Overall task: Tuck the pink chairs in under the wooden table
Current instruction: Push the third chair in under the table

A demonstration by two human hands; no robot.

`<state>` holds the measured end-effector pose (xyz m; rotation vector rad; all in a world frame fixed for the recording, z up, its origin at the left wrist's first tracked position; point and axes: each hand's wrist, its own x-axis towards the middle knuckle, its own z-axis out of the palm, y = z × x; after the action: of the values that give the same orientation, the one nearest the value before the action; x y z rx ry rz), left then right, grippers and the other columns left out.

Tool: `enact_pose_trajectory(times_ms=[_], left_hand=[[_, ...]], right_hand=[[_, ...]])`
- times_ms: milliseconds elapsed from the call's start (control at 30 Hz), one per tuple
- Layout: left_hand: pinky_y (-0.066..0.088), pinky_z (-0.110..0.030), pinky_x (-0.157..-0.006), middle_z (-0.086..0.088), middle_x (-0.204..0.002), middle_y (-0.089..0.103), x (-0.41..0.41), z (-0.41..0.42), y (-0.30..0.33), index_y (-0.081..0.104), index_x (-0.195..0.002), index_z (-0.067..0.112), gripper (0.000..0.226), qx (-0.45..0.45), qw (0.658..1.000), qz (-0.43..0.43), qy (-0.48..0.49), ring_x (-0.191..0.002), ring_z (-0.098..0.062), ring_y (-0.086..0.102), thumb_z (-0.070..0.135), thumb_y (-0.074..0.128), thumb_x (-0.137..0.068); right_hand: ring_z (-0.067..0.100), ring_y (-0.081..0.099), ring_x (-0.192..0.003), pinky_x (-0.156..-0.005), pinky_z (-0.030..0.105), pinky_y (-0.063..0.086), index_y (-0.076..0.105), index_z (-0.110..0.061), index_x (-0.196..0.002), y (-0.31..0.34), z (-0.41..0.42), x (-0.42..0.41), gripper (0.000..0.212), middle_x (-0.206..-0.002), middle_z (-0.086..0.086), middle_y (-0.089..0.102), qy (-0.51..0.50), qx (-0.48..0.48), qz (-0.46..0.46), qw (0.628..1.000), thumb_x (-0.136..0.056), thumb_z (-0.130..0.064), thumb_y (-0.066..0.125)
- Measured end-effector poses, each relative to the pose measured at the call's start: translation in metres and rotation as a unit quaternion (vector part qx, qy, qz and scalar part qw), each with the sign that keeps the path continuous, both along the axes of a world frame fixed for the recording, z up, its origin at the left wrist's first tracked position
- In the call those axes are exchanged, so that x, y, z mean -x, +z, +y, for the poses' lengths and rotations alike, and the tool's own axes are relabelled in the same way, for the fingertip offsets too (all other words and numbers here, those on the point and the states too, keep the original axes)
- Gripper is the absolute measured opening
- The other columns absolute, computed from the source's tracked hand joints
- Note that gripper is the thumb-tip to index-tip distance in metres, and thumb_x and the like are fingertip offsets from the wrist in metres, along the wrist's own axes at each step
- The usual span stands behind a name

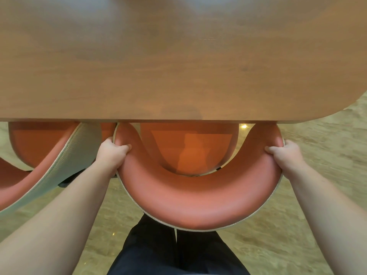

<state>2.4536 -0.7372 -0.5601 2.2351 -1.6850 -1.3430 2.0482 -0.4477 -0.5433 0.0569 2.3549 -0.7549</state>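
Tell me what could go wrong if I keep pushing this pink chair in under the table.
The left hand grips the curved backrest close to the neighbouring pink chair; those knuckles could get pinched between the two. The backrest's front ends already reach the wooden table edge, so pushing further may knock them against it. The right hand looks safe.

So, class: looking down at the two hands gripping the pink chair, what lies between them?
In the head view, the chair's curved pink backrest spans from left hand to right hand, with the seat showing inside the curve.
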Motion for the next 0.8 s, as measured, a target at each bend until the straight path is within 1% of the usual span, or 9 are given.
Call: enact_pose_trajectory(times_ms=[100, 200, 300, 367, 500, 533, 633, 700, 800], left_hand=[[0.053, -0.037, -0.067, 0.0, -0.088, 0.064, -0.014, -0.008, 0.002, 0.061, -0.101, 0.016, 0.027, -0.011, 1.0, -0.003, 0.013, -0.075, -0.023, 0.062, 0.025, 0.077, -0.081], [0.056, -0.041, -0.069, -0.003, -0.089, 0.064, -0.025, -0.015, 0.001, 0.06, -0.102, 0.015, 0.028, -0.022, 1.0, -0.006, 0.014, -0.076, -0.026, 0.063, 0.026, 0.076, -0.082], [0.051, -0.035, -0.062, 0.0, -0.088, 0.063, -0.029, -0.02, -0.002, 0.059, -0.104, 0.016, 0.028, -0.019, 1.0, -0.005, 0.005, -0.076, -0.023, 0.063, 0.026, 0.076, -0.083], [0.048, -0.034, -0.064, 0.003, -0.085, 0.062, -0.03, -0.028, -0.002, 0.06, -0.104, 0.015, 0.029, -0.011, 1.0, -0.008, 0.0, -0.075, -0.022, 0.062, 0.026, 0.077, -0.083], [0.042, -0.027, -0.056, 0.003, -0.082, 0.063, -0.029, -0.043, -0.001, 0.06, -0.101, 0.015, 0.028, -0.001, 1.0, -0.009, -0.004, -0.07, -0.015, 0.059, 0.025, 0.078, -0.082], [0.042, -0.027, -0.054, 0.003, -0.081, 0.063, -0.029, -0.045, -0.001, 0.06, -0.1, 0.015, 0.027, -0.001, 1.0, -0.008, -0.004, -0.07, -0.015, 0.059, 0.025, 0.078, -0.082], [0.043, -0.028, -0.056, 0.003, -0.081, 0.063, -0.03, -0.048, -0.003, 0.061, -0.101, 0.014, 0.027, -0.003, 1.0, -0.007, -0.001, -0.07, -0.015, 0.06, 0.023, 0.078, -0.082], [0.044, -0.03, -0.059, 0.003, -0.083, 0.063, -0.031, -0.049, -0.006, 0.061, -0.101, 0.014, 0.027, -0.005, 1.0, -0.011, -0.005, -0.072, -0.015, 0.06, 0.024, 0.078, -0.082], [0.043, -0.029, -0.057, 0.002, -0.082, 0.064, -0.033, -0.052, -0.007, 0.061, -0.102, 0.012, 0.028, -0.005, 1.0, -0.016, -0.004, -0.071, -0.016, 0.06, 0.024, 0.078, -0.083]], right_hand=[[0.032, 0.064, -0.082, -0.073, 0.036, 0.05, 0.063, -0.011, -0.1, -0.003, -0.01, -0.01, 0.026, -0.09, 0.01, 0.067, 0.016, 0.0, -0.001, 1.0, -0.079, -0.009, 0.077], [0.033, 0.065, -0.083, -0.076, 0.039, 0.054, 0.064, -0.01, -0.101, -0.007, -0.016, -0.017, 0.026, -0.089, 0.01, 0.067, 0.026, -0.01, -0.001, 1.0, -0.079, -0.01, 0.078], [0.032, 0.065, -0.081, -0.076, 0.04, 0.054, 0.062, -0.012, -0.097, -0.01, -0.021, -0.021, 0.025, -0.092, 0.012, 0.067, 0.02, -0.013, 0.002, 1.0, -0.079, -0.012, 0.079], [0.031, 0.065, -0.078, -0.073, 0.038, 0.052, 0.062, -0.012, -0.099, -0.011, -0.024, -0.024, 0.026, -0.093, 0.012, 0.068, 0.019, -0.015, 0.003, 1.0, -0.079, -0.013, 0.079], [0.034, 0.066, -0.084, -0.08, 0.043, 0.056, 0.062, -0.01, -0.105, -0.012, -0.03, -0.028, 0.032, -0.095, 0.011, 0.067, 0.012, -0.024, -0.002, 1.0, -0.079, -0.014, 0.079], [0.033, 0.066, -0.084, -0.079, 0.043, 0.056, 0.062, -0.01, -0.106, -0.011, -0.033, -0.029, 0.033, -0.096, 0.011, 0.067, 0.01, -0.025, -0.002, 1.0, -0.079, -0.015, 0.079], [0.028, 0.064, -0.076, -0.071, 0.037, 0.052, 0.061, -0.011, -0.103, -0.011, -0.035, -0.029, 0.03, -0.095, 0.012, 0.068, 0.007, -0.025, 0.0, 1.0, -0.079, -0.015, 0.079], [0.031, 0.065, -0.079, -0.074, 0.038, 0.053, 0.062, -0.011, -0.103, -0.013, -0.034, -0.029, 0.029, -0.094, 0.011, 0.067, 0.003, -0.024, 0.0, 1.0, -0.08, -0.015, 0.079], [0.031, 0.064, -0.081, -0.075, 0.039, 0.052, 0.061, -0.013, -0.102, -0.014, -0.037, -0.031, 0.027, -0.092, 0.008, 0.066, 0.01, -0.024, -0.001, 1.0, -0.081, -0.014, 0.078]])
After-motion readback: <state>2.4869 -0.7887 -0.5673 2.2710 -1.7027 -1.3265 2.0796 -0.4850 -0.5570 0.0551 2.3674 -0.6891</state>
